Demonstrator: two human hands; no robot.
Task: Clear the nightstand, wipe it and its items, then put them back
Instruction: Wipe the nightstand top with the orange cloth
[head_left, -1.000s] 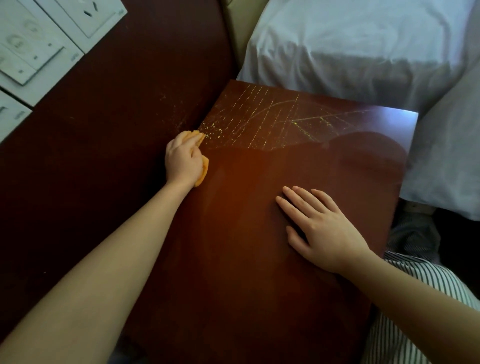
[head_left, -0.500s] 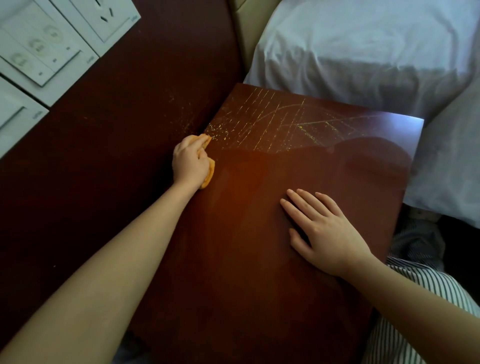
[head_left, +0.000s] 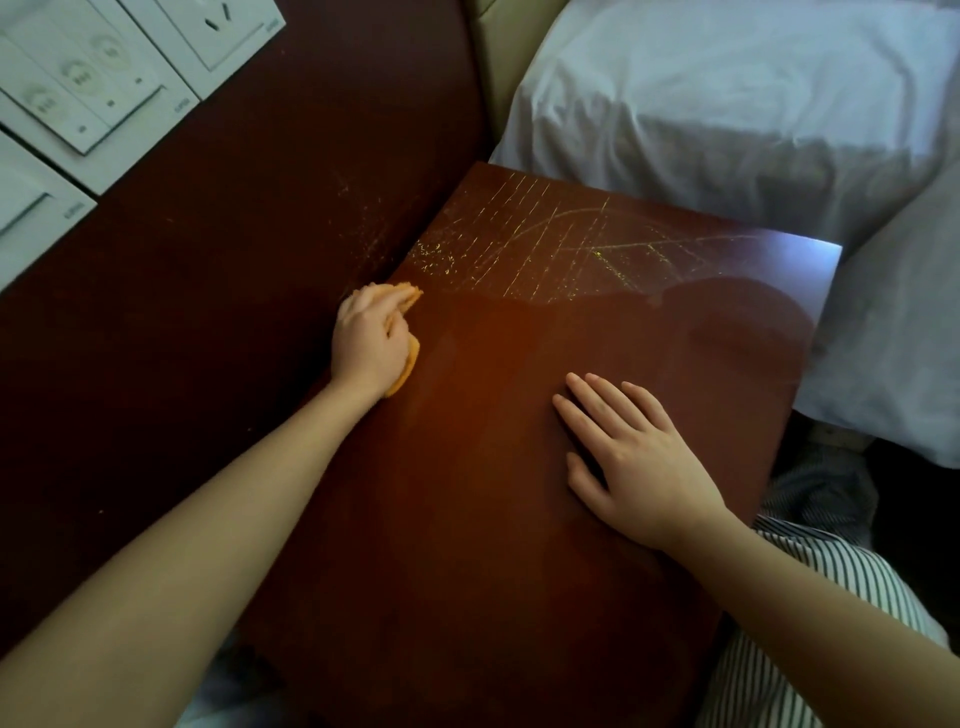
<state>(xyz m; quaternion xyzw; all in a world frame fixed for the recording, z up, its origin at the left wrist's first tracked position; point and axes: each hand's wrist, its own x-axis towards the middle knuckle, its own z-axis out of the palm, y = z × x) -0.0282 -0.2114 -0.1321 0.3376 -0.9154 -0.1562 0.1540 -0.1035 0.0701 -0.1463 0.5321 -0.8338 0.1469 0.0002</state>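
The dark red-brown nightstand top (head_left: 493, 519) fills the middle of the view and carries no items. Fine yellowish scratch-like streaks mark its far part. My left hand (head_left: 370, 340) holds a small orange cloth (head_left: 408, 364) against the top's left edge, beside the wall panel. The cloth shows only at my fingertips and under my palm. My right hand (head_left: 634, 457) lies flat on the top with straight, spread fingers, to the right of centre.
A dark wooden wall panel (head_left: 208, 312) rises along the left, with white switch and socket plates (head_left: 104, 88) at the upper left. A bed with white sheets (head_left: 727, 114) borders the nightstand at the back and right. Striped fabric (head_left: 831, 597) lies at the lower right.
My left hand with the cloth has shifted slightly nearer along the left edge. My right hand stays flat in place. The camera has moved a little.
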